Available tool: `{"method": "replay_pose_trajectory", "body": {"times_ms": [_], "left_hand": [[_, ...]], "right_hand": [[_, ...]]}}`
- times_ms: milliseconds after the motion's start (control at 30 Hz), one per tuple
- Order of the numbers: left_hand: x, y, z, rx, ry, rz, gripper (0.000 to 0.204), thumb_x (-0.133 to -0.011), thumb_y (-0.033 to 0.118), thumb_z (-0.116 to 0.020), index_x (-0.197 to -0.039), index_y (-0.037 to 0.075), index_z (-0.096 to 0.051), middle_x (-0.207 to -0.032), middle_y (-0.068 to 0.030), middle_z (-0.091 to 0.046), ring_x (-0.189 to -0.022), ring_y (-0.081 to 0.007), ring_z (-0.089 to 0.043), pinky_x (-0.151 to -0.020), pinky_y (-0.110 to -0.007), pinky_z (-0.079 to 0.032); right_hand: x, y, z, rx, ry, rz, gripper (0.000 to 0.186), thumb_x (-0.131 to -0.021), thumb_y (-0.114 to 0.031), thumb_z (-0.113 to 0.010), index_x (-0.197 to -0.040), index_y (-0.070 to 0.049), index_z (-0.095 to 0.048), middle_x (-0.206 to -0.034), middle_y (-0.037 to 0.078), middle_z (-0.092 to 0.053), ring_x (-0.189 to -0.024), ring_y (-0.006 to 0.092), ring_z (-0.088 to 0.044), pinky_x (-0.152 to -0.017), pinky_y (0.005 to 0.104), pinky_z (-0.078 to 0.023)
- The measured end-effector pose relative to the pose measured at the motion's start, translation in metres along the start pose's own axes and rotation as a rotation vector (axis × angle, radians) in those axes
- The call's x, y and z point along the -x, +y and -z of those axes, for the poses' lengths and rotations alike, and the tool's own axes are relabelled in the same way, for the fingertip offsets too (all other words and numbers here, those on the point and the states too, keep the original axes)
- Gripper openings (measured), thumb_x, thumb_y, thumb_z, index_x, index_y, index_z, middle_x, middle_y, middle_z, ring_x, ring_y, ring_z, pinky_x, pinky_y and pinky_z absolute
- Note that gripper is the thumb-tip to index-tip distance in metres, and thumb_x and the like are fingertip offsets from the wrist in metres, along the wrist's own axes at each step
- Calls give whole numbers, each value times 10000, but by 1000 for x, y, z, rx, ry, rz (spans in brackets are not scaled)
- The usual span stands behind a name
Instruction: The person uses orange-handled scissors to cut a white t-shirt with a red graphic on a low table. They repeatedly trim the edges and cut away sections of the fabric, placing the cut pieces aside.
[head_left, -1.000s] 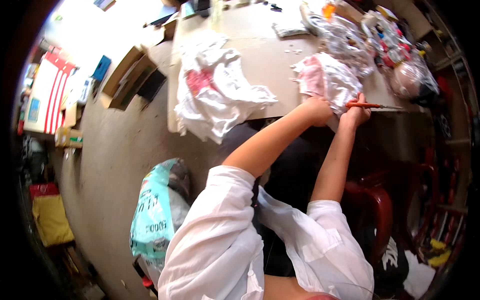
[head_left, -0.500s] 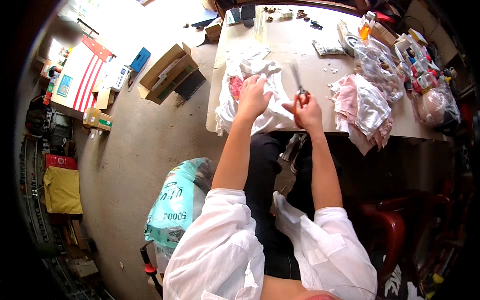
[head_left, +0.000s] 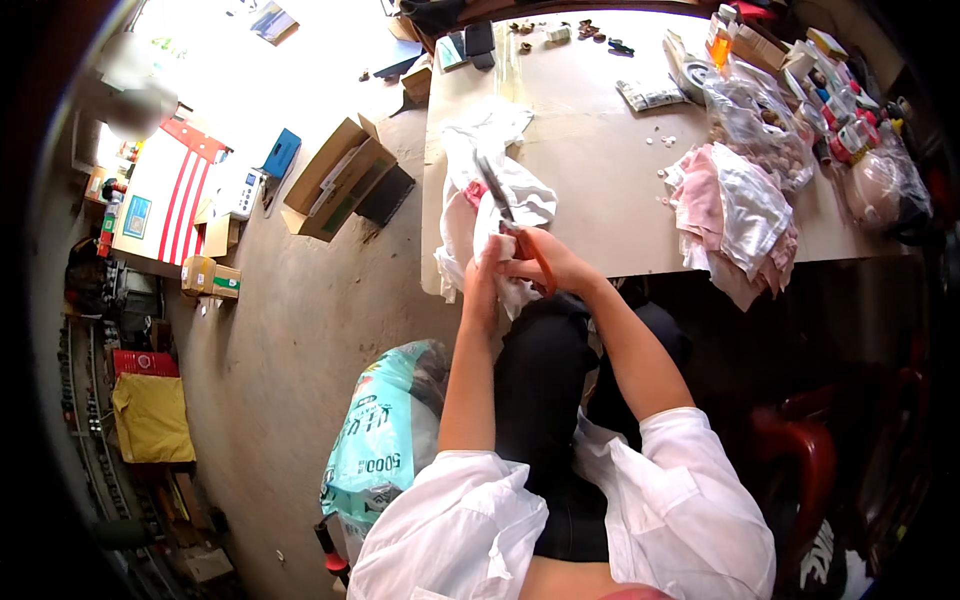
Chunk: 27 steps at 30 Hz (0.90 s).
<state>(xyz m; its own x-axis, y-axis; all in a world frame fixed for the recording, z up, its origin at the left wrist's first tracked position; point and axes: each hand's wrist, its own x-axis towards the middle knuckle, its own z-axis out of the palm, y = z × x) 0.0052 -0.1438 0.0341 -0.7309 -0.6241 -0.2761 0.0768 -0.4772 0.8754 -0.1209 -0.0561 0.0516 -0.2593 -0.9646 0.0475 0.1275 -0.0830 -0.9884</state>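
- Both hands have drawn back from the middle of the bench to its near edge since half a second ago, and the scissors now point away over the cloth rather than standing upright.
- Right hand [head_left: 548, 262] has its grip closed around the orange handles of the scissors [head_left: 508, 220]; the dark blades lie across the white cloth [head_left: 490, 190].
- Left hand [head_left: 487, 275] has its grip clenched on a fold of that white cloth, just beside the right hand, the two touching or nearly so.
- White cloth is bunched at the left front corner of the bench [head_left: 600, 170], with part of it hanging over the edge toward the person's lap; a red patch shows among its folds.
- Pink and white garments [head_left: 738, 215] sit in a pile further right on the bench, well apart from the hands.
- Clear plastic bags [head_left: 755, 120] lie behind that pile.
- On the floor to the left stand open cardboard boxes [head_left: 335, 180], and a pale green sack [head_left: 385, 430] stands beside the person's left arm.
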Motion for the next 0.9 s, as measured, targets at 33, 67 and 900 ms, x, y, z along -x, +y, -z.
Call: {"method": "replay_pose_trajectory", "body": {"times_ms": [33,67,900], "left_hand": [[0,6,4,43,-74,51,315,-920,306,-576,-1068,27,-564,-892,-27,-594,-808,-96,-558,-692,-230,-445],[0,4,-1,43,-9,-23,303,-919,288,-580,-1070,25,-566,-908,-31,-596,-818,-98,-557,-703,-233,-446],[149,87,-14,-725,-583,-402,306,-754,9,-728,-1033,0,-602,-869,-54,-632,-768,-109,-579,-697,-237,-456]], "right_hand": [[3,-11,-3,-94,-66,8,206,-831,-165,-675,-829,-33,-517,-679,32,-552,-660,88,-569,-548,250,-455],[2,-7,3,-96,-58,-23,201,-840,-168,-661,-815,-23,-524,-664,41,-565,-631,95,-578,-527,250,-458],[29,15,39,-154,549,-5,276,-747,-115,-747,-691,-78,-479,-641,22,-562,-499,87,-511,-453,222,-406]]}}
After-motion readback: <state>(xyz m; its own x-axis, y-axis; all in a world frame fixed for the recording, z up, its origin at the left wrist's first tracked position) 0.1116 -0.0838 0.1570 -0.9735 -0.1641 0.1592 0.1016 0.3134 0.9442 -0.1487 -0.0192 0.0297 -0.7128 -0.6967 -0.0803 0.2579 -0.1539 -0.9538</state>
